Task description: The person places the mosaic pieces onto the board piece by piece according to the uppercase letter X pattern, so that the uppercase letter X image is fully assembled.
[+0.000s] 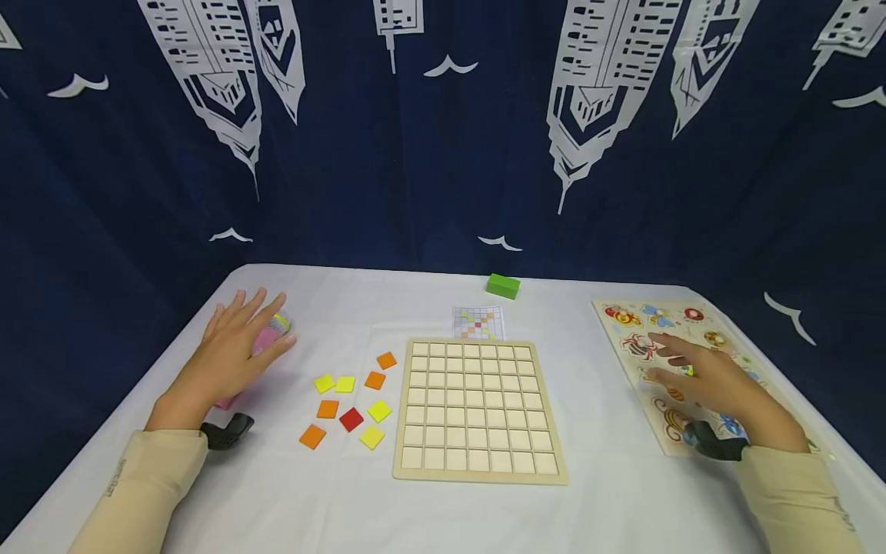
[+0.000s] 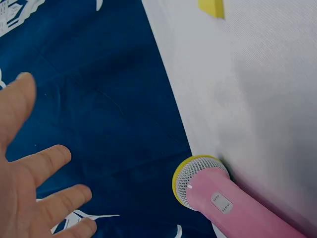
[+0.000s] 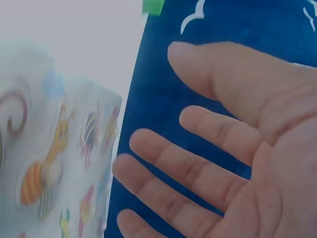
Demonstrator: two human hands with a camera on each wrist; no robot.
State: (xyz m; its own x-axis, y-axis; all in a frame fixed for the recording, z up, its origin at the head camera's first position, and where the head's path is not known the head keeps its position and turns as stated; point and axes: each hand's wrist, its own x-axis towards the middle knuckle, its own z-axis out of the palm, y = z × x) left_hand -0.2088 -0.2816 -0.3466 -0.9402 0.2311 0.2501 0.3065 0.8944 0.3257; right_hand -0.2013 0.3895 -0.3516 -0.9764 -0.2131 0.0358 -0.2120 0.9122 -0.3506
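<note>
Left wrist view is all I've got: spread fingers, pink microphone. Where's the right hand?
Observer: Over the insect-picture board; the right hand covers part of that insect-picture board in the head view. Can't tell if it touches.
Operator: Copy. Anything left of that board?
Observer: Yes, a wooden grid board, every cell bare.
</note>
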